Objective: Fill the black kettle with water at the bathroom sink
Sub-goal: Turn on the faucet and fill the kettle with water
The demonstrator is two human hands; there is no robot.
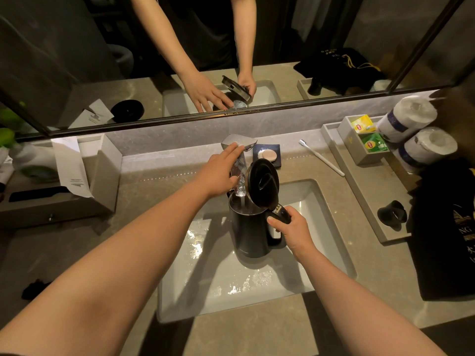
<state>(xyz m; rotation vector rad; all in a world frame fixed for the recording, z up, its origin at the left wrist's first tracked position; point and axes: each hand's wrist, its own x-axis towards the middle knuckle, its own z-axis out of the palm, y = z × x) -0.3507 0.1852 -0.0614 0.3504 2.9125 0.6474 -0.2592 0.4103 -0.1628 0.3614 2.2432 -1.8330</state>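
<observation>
The black kettle [248, 232] stands upright in the white sink [331, 227], its lid [262, 182] flipped open. Water [241, 185] streams from the chrome faucet [244, 143] into the kettle's mouth. My right hand [290, 229] grips the kettle's handle at the top. My left hand [221, 173] reaches over the basin and rests on the faucet, fingers stretched along its top and thumb near the stream. Droplets glisten on the sink floor.
A soap dish [268, 155] sits behind the faucet, a white toothbrush [321, 157] to its right. A tray [359, 186] at the right holds tea bags [370, 136], paper rolls [411, 134] and a black cup [392, 214]. A black bag [447, 235] lies far right, boxes [102, 173] left.
</observation>
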